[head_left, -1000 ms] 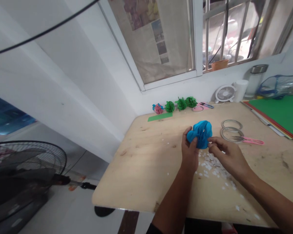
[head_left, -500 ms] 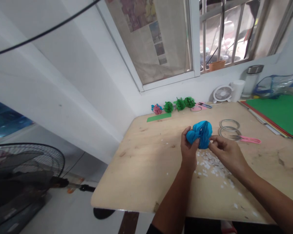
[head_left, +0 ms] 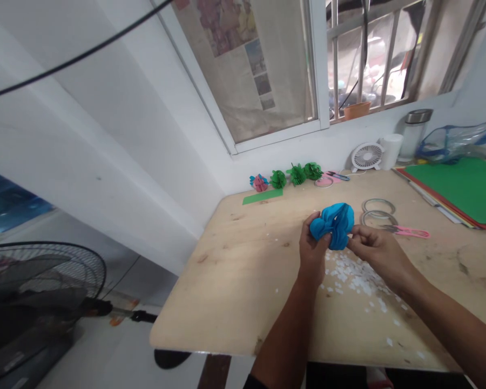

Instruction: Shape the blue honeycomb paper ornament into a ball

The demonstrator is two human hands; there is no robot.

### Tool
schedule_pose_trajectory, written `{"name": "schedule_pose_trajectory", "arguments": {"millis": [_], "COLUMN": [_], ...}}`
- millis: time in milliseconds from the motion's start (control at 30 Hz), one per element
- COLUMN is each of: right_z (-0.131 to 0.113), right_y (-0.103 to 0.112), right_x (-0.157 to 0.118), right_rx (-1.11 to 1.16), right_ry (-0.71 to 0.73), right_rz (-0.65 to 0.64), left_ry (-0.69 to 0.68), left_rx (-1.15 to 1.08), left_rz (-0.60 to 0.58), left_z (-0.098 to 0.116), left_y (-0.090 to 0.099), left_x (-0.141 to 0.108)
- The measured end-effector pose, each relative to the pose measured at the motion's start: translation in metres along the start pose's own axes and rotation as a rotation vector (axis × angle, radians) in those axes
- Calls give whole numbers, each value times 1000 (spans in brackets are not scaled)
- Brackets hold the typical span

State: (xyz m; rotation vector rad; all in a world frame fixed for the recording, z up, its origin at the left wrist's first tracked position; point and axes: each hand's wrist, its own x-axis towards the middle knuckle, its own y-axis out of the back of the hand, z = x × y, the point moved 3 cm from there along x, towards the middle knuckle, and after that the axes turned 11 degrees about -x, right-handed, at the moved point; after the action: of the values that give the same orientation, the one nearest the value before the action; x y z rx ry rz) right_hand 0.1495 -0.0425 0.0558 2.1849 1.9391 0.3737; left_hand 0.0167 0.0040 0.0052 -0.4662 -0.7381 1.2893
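A blue folded-paper flower [head_left: 335, 224] with fanned layers is held above the wooden table [head_left: 227, 281]. My left hand [head_left: 312, 251] is closed around its left and lower side, thumb in front. The fingertips of my right hand [head_left: 375, 248] pinch the flower's right edge. Below the hands, small white paper scraps [head_left: 352, 275] lie scattered. Just beyond my right hand are pink-handled thread snips [head_left: 411, 232] and two wire rings [head_left: 378, 212], the snips' blades by the nearer ring.
Along the wall stand several green paper balls [head_left: 297, 174], a pink-and-blue one [head_left: 260, 183] and a green strip [head_left: 262, 196]. At right are a small white fan [head_left: 366, 156], a bottle [head_left: 415, 135] and stacked coloured paper [head_left: 457, 186]. A black floor fan [head_left: 44, 297] stands left.
The flower's layers on the right have spread slightly wider, with my right fingertips still at its edge. Otherwise the view has shifted only a little.
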Motion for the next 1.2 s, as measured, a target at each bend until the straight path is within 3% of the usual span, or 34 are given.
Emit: {"name": "schedule_pose_trajectory", "arguments": {"millis": [300,600,800,1033,1200], "right_z": [1,8,1,-4,-2], "right_y": [0,0,7,17,19], "right_x": [-2,-3,-10,-10,-10], "right_rx": [-15,-49,-231,-556,-637], "right_ry": [-15,50,161,324,362], "right_rz": [40,209,233,176,217], "left_ry": [17,-37,69,175,229], "left_rx": [9,67,24,74,11], "left_rz": [-22,-7,-59,-89,-68], "left_z": [0,6,10,1,3], "left_y": [-3,-8,-8,0,-6], "left_x": [-1,-5,-4,2,0]}}
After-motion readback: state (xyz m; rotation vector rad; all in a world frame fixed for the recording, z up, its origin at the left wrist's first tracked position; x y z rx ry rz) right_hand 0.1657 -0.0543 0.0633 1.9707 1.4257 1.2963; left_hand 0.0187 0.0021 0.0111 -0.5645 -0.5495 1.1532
